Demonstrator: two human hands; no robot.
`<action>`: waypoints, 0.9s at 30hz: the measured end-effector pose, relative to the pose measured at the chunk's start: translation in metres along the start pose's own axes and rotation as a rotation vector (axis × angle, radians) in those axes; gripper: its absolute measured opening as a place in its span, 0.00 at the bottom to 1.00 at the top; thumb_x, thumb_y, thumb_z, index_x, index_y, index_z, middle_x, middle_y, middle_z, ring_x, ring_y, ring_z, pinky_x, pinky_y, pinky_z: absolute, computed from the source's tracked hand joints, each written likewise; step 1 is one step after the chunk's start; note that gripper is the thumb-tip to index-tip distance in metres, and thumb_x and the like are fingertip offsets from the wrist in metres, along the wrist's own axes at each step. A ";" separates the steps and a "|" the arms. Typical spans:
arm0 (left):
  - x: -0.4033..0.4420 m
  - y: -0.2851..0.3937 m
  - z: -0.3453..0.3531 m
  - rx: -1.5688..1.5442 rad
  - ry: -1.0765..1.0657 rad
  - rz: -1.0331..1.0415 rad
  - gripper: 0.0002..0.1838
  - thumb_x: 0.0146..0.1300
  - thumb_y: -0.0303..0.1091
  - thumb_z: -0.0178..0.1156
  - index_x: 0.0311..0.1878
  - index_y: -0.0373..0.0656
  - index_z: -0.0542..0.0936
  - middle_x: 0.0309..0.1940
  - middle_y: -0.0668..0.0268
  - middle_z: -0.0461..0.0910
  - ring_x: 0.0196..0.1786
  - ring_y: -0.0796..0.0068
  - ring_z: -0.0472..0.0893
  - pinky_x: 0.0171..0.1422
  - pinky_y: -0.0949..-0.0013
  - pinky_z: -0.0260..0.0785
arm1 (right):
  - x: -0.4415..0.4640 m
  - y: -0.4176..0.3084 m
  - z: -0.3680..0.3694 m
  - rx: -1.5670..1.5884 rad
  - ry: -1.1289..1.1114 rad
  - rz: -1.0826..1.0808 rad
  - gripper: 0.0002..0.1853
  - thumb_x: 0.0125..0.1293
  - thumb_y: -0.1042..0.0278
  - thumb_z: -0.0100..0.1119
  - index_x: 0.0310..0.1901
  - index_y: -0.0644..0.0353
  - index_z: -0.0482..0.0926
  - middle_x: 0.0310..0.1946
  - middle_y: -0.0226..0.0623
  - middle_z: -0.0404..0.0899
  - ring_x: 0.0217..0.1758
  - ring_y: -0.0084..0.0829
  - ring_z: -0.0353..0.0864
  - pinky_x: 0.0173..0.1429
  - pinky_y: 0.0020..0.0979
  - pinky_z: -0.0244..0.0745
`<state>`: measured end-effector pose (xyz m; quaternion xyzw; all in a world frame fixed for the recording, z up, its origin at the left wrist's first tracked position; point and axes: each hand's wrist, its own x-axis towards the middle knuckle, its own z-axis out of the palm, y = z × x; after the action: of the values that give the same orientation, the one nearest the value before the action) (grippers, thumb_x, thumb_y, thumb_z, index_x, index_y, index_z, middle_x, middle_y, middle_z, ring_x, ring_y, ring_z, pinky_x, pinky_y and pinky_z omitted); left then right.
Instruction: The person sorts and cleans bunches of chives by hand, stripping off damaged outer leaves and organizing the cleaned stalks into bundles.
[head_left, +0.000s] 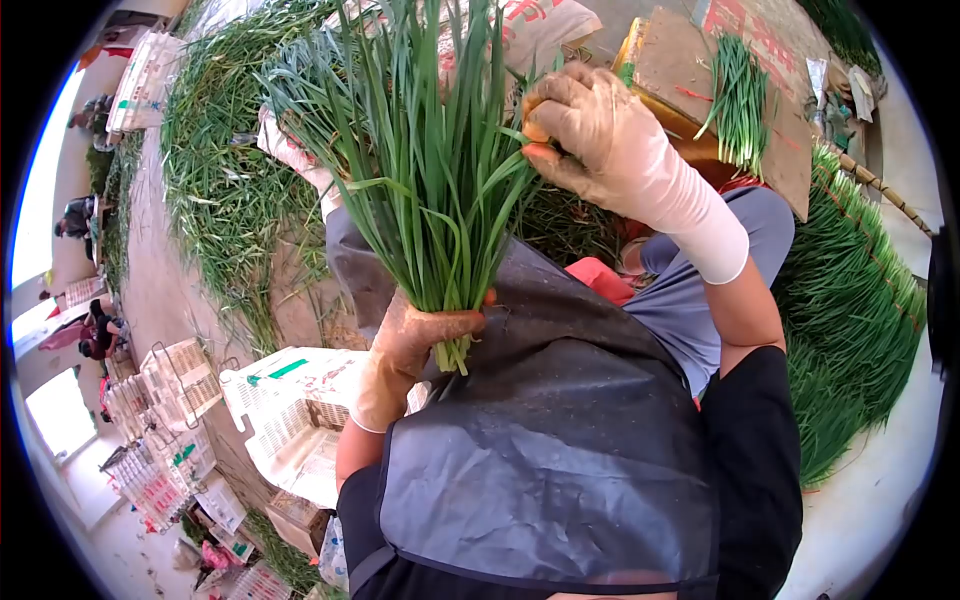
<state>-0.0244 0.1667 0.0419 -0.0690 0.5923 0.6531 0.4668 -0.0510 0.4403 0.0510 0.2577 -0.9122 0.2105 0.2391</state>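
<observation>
A bunch of long green leafy stalks [425, 200] stands upright above my lap. My left hand [405, 345], in a stained thin glove, is wrapped round its lower end, with the pale stem ends showing below the fingers. To the right of the leaves is my right hand [580, 130], also gloved, with its fingers pinched together on a green leaf at the bunch's edge. Orange covers show on some fingertips. Under both hands lies a dark apron [560, 440].
Loose leaves [225, 190] litter the floor at left. A white plastic crate [290, 400] is at lower left, with stacked crates behind. At upper right a small bundle [740, 110] lies on a board [670, 75]. Many bundles [840, 330] line the right side. People sit far left.
</observation>
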 end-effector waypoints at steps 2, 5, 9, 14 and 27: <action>0.003 -0.001 0.001 0.032 0.042 0.058 0.23 0.42 0.21 0.67 0.46 0.38 0.78 0.38 0.65 0.81 0.41 0.74 0.79 0.44 0.72 0.72 | 0.000 -0.001 -0.007 0.445 -0.115 0.109 0.13 0.60 0.71 0.62 0.44 0.64 0.72 0.36 0.37 0.76 0.38 0.35 0.75 0.44 0.31 0.72; 0.005 -0.002 -0.003 0.055 0.038 0.100 0.24 0.42 0.21 0.68 0.47 0.38 0.77 0.39 0.65 0.81 0.43 0.73 0.79 0.47 0.72 0.71 | 0.000 -0.011 -0.027 1.141 -0.351 0.680 0.14 0.66 0.70 0.58 0.49 0.66 0.73 0.38 0.31 0.79 0.37 0.17 0.72 0.43 0.26 0.71; 0.007 -0.001 -0.005 0.113 0.046 0.085 0.24 0.42 0.21 0.68 0.47 0.38 0.77 0.39 0.66 0.81 0.43 0.73 0.79 0.49 0.72 0.71 | 0.002 0.006 -0.014 0.840 -0.480 0.500 0.13 0.66 0.68 0.58 0.49 0.66 0.76 0.40 0.32 0.80 0.38 0.17 0.73 0.44 0.24 0.71; 0.009 -0.004 -0.008 0.101 0.101 0.096 0.23 0.44 0.22 0.68 0.48 0.39 0.77 0.39 0.65 0.81 0.41 0.73 0.79 0.47 0.72 0.71 | 0.010 0.000 -0.014 0.220 -0.338 0.074 0.12 0.58 0.64 0.62 0.43 0.57 0.82 0.37 0.37 0.79 0.44 0.40 0.78 0.50 0.35 0.72; 0.023 -0.018 -0.020 -0.424 -0.017 0.091 0.29 0.47 0.18 0.63 0.57 0.35 0.70 0.42 0.58 0.80 0.35 0.71 0.81 0.41 0.68 0.77 | -0.020 0.010 0.010 1.920 0.101 0.114 0.11 0.67 0.63 0.48 0.38 0.63 0.75 0.34 0.45 0.79 0.36 0.38 0.79 0.42 0.35 0.74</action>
<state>-0.0340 0.1599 0.0083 -0.1334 0.4401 0.7840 0.4169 -0.0457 0.4504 0.0294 0.2892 -0.3507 0.8895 -0.0452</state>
